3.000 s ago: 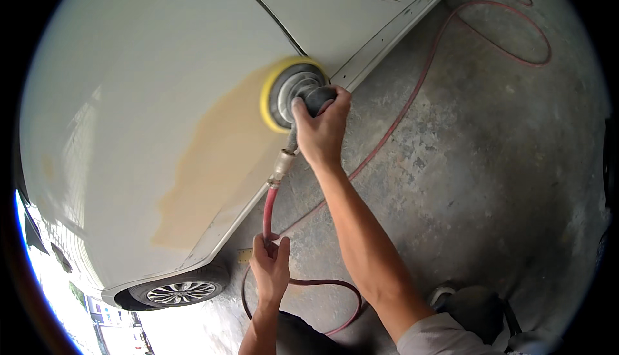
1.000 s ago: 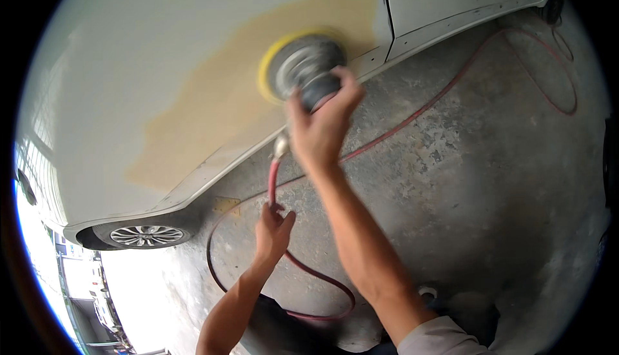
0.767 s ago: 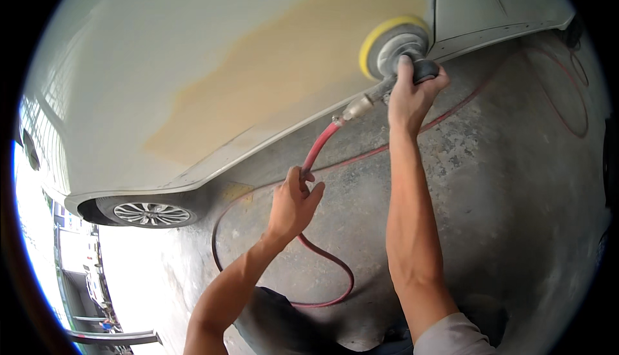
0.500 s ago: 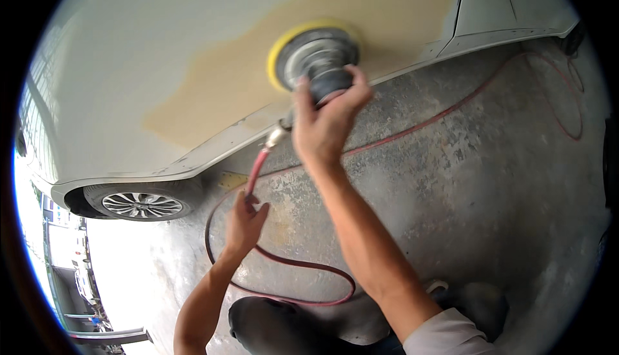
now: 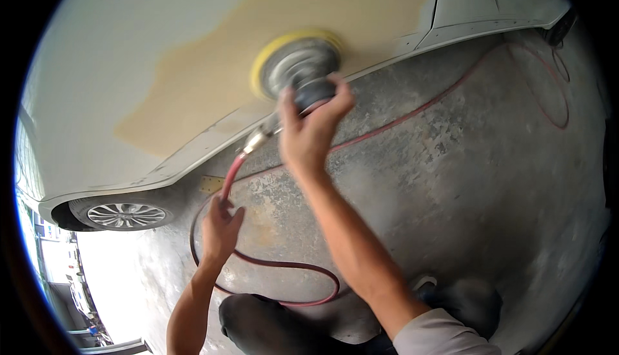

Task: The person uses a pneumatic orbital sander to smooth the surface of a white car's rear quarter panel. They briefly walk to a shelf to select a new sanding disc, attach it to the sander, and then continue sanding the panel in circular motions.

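Note:
My right hand (image 5: 316, 129) is wrapped round the dark body of an air sander (image 5: 302, 65), whose round yellow-edged pad lies against the car's side. Motion blurs the tool. Under the pad is a tan filler patch (image 5: 213, 65) spread over the pale car panel (image 5: 103, 52). A red air hose (image 5: 232, 176) runs from the sander's metal fitting (image 5: 256, 139) down to my left hand (image 5: 221, 229), which is closed round it. Part of that grip is hidden behind the fingers.
The hose loops over the worn concrete floor (image 5: 412, 194) and trails off to the far right. A car wheel (image 5: 127, 216) stands at the left. A yellow perforated sanding sheet (image 5: 211, 184) lies by the sill. My knee (image 5: 258, 323) shows at the lower edge.
The view has shifted, so the car and floor sit further left. The sander remains on the filler patch near its lower edge, and both hands keep their holds.

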The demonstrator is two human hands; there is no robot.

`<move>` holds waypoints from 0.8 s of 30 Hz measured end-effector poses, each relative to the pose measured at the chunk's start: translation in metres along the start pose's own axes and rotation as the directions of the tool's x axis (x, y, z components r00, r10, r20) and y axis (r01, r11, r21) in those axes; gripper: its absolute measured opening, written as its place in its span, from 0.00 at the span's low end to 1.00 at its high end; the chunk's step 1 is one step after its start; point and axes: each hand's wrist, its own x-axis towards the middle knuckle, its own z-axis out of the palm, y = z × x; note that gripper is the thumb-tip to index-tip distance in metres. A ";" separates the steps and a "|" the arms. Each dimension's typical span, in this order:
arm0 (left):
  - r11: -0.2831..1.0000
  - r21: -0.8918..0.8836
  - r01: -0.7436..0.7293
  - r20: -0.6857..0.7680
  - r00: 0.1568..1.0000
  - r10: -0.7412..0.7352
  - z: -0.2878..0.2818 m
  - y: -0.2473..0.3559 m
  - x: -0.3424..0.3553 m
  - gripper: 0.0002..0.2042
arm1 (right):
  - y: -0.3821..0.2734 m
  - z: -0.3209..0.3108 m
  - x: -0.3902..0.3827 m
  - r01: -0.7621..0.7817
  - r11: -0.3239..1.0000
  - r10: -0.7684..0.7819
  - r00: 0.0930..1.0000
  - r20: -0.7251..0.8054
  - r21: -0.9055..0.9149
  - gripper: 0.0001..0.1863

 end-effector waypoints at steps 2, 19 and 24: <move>0.996 -0.085 0.002 0.100 0.995 0.006 0.023 0.037 0.008 0.14 | -0.015 -0.035 0.047 -0.086 0.996 0.086 0.995 0.051 0.001 0.37; 0.978 -0.197 0.062 -0.053 0.996 -0.074 -0.068 -0.072 -0.018 0.14 | -0.057 0.069 -0.063 0.010 1.000 -0.007 0.994 0.113 -0.024 0.37; 0.962 -0.255 0.101 -0.059 0.991 -0.120 -0.092 -0.120 -0.026 0.12 | -0.063 0.107 -0.114 -0.056 0.997 0.049 0.991 0.128 0.052 0.36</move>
